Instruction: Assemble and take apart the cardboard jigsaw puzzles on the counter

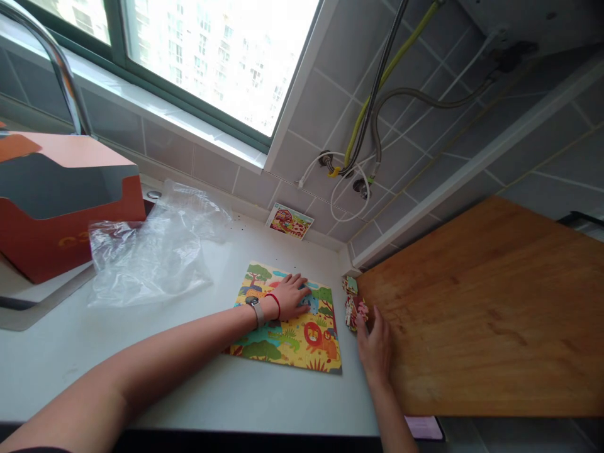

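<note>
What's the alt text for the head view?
A left hand wearing a watch and red string bracelet rests on a jungle-animal jigsaw puzzle on a white countertop. The right hand is at loose pieces beside a wooden cutting board. A crumpled plastic bag and orange box sit farther left.

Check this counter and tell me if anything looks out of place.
Dark specks are scattered on the white countertop above the jungle jigsaw puzzle, like spilled crumbs or grit. Loose puzzle pieces also sit apart from it, heaped against the wooden board.
</note>
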The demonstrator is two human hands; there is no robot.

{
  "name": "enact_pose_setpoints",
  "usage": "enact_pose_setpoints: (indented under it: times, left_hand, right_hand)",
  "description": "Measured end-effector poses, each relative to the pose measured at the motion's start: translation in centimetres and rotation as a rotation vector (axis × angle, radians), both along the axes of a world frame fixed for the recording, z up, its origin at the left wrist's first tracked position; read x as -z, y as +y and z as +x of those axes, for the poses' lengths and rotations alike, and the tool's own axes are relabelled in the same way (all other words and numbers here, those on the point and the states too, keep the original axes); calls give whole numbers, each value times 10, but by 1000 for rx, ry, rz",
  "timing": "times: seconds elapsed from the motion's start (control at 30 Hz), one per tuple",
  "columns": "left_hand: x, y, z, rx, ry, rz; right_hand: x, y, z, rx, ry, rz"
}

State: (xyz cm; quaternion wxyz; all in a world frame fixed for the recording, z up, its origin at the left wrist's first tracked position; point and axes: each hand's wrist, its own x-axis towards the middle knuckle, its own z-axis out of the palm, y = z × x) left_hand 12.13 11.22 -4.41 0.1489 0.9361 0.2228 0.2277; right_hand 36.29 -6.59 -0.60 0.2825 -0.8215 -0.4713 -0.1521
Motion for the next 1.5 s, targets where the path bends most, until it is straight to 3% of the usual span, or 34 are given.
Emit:
enact_pose_setpoints:
  times: [0.3, 0.5, 0.63, 0.87, 1.17, 1.5]
  left_hand:
    - [-5, -2, -2, 34, -26, -11]
    - [-18, -3, -6, 149, -141, 39]
    - [-28, -6, -8, 157, -115, 76]
    - [-37, -14, -6, 96, 96, 94]
    - [-34, -18, 0, -190, 332, -29]
    - [-36, -32, -19, -192, 419, -54]
  right_hand:
    - [27, -32, -30, -272, -141, 135]
    - [30, -36, -25, -313, -58, 142]
    - [26, -38, -28, -302, 17, 120]
    - [27, -34, -27, -303, 97, 115]
    - [18, -39, -41, -408, 116, -13]
    - [9, -53, -54, -501, 107, -52]
